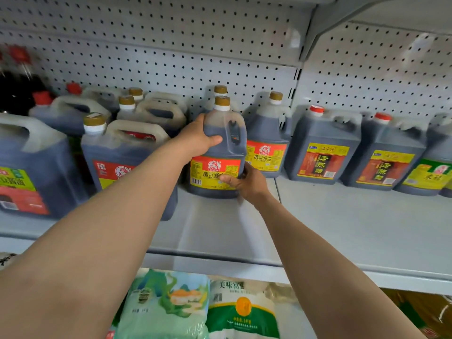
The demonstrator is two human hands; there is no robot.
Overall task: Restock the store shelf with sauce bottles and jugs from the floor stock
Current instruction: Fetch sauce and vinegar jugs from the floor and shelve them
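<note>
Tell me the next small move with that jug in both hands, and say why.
Probably slide the jug straight back until it lines up with the matching jug to its right. The left hand grips its shoulder and the right hand holds its lower corner, and it seems to stand forward of that neighbour on the shelf, with another gold cap showing behind.
</note>
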